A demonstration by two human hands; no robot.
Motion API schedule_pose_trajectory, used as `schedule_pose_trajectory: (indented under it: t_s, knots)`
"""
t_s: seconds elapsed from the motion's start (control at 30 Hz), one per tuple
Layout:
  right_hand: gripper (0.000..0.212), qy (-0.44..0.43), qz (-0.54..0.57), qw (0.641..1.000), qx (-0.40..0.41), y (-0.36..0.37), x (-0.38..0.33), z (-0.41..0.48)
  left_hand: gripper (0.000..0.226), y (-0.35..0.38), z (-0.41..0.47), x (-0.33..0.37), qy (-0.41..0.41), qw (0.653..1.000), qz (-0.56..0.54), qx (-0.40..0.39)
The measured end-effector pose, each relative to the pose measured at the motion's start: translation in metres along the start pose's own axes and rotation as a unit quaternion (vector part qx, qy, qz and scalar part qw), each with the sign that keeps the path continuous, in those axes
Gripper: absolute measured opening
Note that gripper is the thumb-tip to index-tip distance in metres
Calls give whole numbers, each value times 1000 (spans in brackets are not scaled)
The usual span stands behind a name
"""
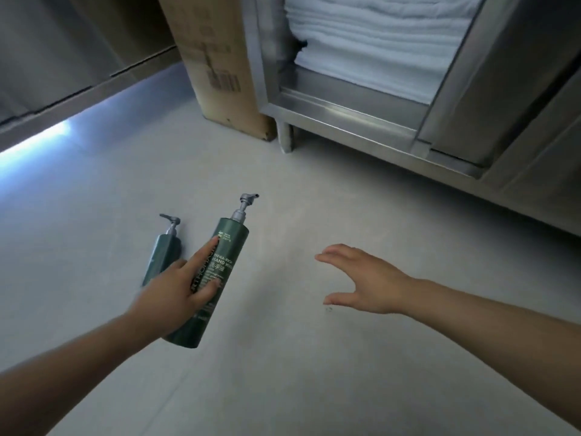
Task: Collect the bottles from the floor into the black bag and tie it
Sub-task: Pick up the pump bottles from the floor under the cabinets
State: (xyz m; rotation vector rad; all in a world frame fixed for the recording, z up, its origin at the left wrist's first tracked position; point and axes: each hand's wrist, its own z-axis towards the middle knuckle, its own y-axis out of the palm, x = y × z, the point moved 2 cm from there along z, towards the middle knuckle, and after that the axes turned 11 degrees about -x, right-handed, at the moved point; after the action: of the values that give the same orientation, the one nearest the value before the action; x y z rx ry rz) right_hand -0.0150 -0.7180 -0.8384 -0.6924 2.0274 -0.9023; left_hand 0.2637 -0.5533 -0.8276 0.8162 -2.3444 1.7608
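Two dark green pump bottles are in front of me. The larger hand-wash bottle [224, 269] is in my left hand [176, 291], whose fingers lie across its label, pump pointing away from me. The smaller green bottle [162, 253] lies on the pale floor just to the left, partly hidden behind my left hand. My right hand [361, 278] hovers over bare floor to the right, palm down, fingers spread, holding nothing. No black bag is in view.
A steel cabinet [345, 118] on short legs stands at the back right, with folded white towels [371, 42] inside. A tall cardboard box [220, 67] leans beside it. A wall base with a bright light strip [37, 136] runs along the left.
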Motion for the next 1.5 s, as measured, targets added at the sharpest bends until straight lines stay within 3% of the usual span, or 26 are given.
schedule_pose_trajectory:
  t_s: [0.23, 0.47, 0.8, 0.93, 1.07, 1.27, 1.37, 1.5]
  knots:
    - [69, -57, 32, 998, 19, 6, -116, 141, 74, -32, -34, -151, -128, 991, -28, 38]
    - [66, -109, 51, 993, 14, 27, -160, 225, 71, -10, -50, -219, -251, 961, -98, 71]
    - [62, -205, 19, 978, -38, 78, -221, 332, 68, 50, -100, -229, -412, 896, -147, 74]
    - [57, -238, -82, 965, -72, 93, -210, 345, 67, 75, -97, -221, -429, 884, -163, 89]
    - [55, -270, -44, 960, -63, 98, -193, 334, 68, 95, -92, -213, -454, 866, -185, 95]
    - [41, -305, -11, 951, -44, 92, -176, 302, 67, 101, -96, -201, -435, 883, -171, 36]
    - [44, -293, 5, 955, -38, 90, -166, 292, 67, 105, -99, -195, -412, 897, -162, 9]
    - [57, -188, 14, 982, -22, 98, -158, 289, 68, 114, -97, -182, -425, 883, -197, 39]
